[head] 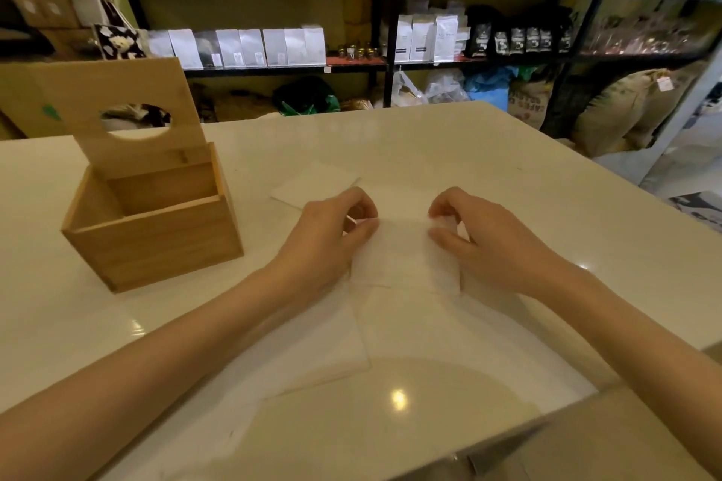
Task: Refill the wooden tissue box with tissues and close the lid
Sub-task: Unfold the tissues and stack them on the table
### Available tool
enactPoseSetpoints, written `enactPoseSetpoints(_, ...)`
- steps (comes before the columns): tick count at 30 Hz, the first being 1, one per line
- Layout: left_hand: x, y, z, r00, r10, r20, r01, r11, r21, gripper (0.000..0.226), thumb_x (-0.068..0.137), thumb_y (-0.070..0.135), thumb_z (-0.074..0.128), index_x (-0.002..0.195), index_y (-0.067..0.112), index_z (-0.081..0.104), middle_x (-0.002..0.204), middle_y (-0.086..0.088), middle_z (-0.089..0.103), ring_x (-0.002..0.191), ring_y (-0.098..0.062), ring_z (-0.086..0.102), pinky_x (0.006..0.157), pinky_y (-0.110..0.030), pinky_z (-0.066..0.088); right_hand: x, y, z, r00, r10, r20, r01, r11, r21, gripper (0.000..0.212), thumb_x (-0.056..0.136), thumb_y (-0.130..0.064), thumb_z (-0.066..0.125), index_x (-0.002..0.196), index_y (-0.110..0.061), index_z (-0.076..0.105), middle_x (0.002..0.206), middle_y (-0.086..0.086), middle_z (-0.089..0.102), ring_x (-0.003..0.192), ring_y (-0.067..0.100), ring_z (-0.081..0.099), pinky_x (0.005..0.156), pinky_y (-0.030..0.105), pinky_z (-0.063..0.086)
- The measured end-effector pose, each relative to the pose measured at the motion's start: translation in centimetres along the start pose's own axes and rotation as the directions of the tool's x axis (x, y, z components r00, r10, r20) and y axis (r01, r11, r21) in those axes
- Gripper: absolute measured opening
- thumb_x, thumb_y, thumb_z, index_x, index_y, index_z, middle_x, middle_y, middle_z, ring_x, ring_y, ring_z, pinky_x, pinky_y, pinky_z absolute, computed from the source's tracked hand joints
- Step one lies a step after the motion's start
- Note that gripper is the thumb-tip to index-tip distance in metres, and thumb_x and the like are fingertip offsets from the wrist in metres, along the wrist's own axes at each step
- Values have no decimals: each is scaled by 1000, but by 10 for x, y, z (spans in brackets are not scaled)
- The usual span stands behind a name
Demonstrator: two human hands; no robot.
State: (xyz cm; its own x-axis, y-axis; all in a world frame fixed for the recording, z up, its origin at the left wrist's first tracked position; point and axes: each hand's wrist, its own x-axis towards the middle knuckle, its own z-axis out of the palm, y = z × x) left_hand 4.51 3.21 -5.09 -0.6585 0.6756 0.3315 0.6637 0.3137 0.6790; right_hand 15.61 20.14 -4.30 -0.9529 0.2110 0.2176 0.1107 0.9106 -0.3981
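A wooden tissue box [156, 242] stands on the left of the white table, empty inside. Its lid [129, 117], with a round hole, stands upright at the back edge. In the middle of the table both hands pinch one white tissue [404, 250]: my left hand [332, 234] holds its upper left edge, my right hand [480, 238] its upper right edge. The tissue lies flat below my fingers. A second tissue [316, 183] lies flat just beyond my left hand. More white tissues [332, 348] lie spread between my forearms.
The white table [508, 176] ends at the right and near the bottom. Behind it run black shelves [386, 27] with bags, boxes and kettles. Sacks [625, 109] sit on the floor at the right.
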Motion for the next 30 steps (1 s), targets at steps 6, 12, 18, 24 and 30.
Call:
enactPoseSetpoints(6, -25, 7, -42, 996, -81, -26, 76, 984, -161, 8, 82, 13, 62, 89, 16, 63, 86, 5, 65, 73, -13, 64, 67, -22, 54, 12, -28, -10, 1000, -14, 26, 4, 936, 353, 8, 84, -17, 61, 87, -15, 68, 84, 4, 69, 72, 14, 61, 71, 31, 47)
enactPoseSetpoints(12, -73, 5, -86, 950, -312, -25, 275, 871, -407, 16, 73, 5, 67, 81, 19, 65, 79, 2, 69, 71, -12, 68, 56, -20, 57, 12, -67, -5, 972, -164, 166, 0, 711, 703, 6, 76, -12, 69, 78, -18, 71, 71, 1, 73, 65, 14, 65, 56, 24, 51)
enactPoseSetpoints(18, -99, 6, -110, 901, -431, -53, 347, 787, -510, 17, 68, 12, 65, 84, 18, 65, 73, 3, 72, 68, -14, 70, 53, -22, 56, 26, -94, 0, 969, -206, 134, 32, 645, 763, 13, 82, -15, 62, 81, -23, 71, 75, -7, 73, 73, 10, 67, 61, 27, 55)
enactPoseSetpoints(24, -121, 3, -118, 853, -523, -3, 449, 735, -508, 18, 74, 2, 64, 88, 14, 67, 62, -1, 70, 55, -15, 67, 46, -22, 55, 37, -107, 22, 961, -176, 215, -42, 673, 739, 8, 83, -17, 62, 84, -20, 69, 82, -1, 71, 76, 15, 67, 58, 26, 54)
enactPoseSetpoints(30, -131, -6, -105, 764, -628, 147, 613, 636, -468, 16, 77, -2, 63, 86, 10, 67, 65, -6, 72, 53, -16, 68, 47, -23, 56, 37, -101, 43, 896, -189, 403, -150, 724, 673, 9, 80, -17, 66, 86, -12, 70, 71, 3, 73, 62, 14, 67, 51, 24, 52)
